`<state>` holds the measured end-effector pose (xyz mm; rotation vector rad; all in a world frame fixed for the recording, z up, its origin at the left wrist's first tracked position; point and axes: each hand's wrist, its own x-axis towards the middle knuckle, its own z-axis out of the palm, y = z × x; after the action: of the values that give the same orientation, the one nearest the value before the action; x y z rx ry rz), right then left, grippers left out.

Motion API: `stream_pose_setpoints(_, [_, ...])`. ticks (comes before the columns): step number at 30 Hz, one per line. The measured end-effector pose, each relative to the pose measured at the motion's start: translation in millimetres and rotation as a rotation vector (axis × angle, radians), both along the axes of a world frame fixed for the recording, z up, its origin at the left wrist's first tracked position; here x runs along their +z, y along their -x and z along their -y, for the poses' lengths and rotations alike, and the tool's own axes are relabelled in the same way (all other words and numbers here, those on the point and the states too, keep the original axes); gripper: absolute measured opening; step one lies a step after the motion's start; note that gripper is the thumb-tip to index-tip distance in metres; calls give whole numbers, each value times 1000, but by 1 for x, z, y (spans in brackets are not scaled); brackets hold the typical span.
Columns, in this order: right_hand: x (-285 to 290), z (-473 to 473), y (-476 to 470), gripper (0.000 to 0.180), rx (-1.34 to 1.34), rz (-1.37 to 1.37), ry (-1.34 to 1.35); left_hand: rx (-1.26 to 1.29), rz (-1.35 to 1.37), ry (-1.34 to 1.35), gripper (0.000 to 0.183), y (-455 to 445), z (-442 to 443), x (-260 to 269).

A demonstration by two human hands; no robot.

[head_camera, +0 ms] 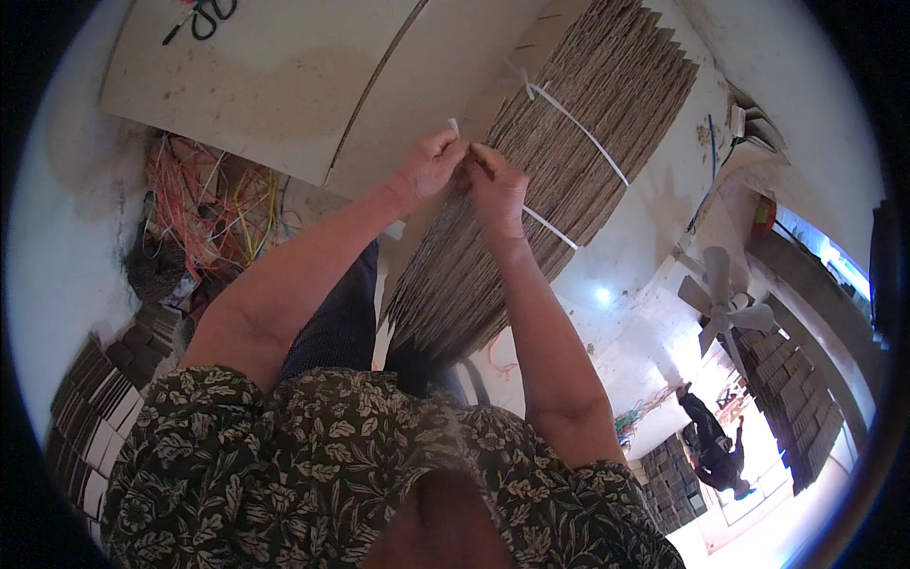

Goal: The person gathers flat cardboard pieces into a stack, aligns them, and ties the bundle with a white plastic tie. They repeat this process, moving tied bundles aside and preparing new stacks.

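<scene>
A long stack of flat brown cardboard pieces (569, 142) lies slantwise before me, its layered edges facing up. One white plastic strap (583, 134) crosses it with a tied end at its left side. A second white strap (549, 227) runs lower down, towards my hands. My left hand (432, 162) is closed with fingers pinched, and a short white strap end (453, 128) sticks up from it. Close beside it, my right hand (496, 186) pinches at the same place, over the left edge of the stack. What lies between the fingertips is mostly hidden.
Large cardboard sheets (242, 85) lie at upper left, with a black-handled tool (205, 18) on them. Tangled red and yellow straps (206, 206) are below. A standing fan (721, 313) is at right, and another person (713, 444) is farther off near stacked cardboard (668, 476).
</scene>
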<state>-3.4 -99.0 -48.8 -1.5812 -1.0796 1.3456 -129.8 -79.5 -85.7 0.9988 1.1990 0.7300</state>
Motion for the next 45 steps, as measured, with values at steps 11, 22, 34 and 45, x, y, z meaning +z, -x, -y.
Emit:
stream_pose_setpoints(11, [-3, -18, -12, 6, 501, 526, -388, 240, -74, -247, 23, 12, 1, 54])
stream_pose_setpoints(22, [-5, -28, -17, 6, 594, 483, -370, -188, 30, 62, 17, 20, 3, 11])
stream_pose_setpoints(34, [-10, -16, -16, 11, 496, 770, -614, -186, -24, -38, 19, 17, -1, -3])
stream_pose_setpoints(45, [-9, -7, -16, 12, 418, 620, -620, -475, -192, -303, 12, 28, -28, 0])
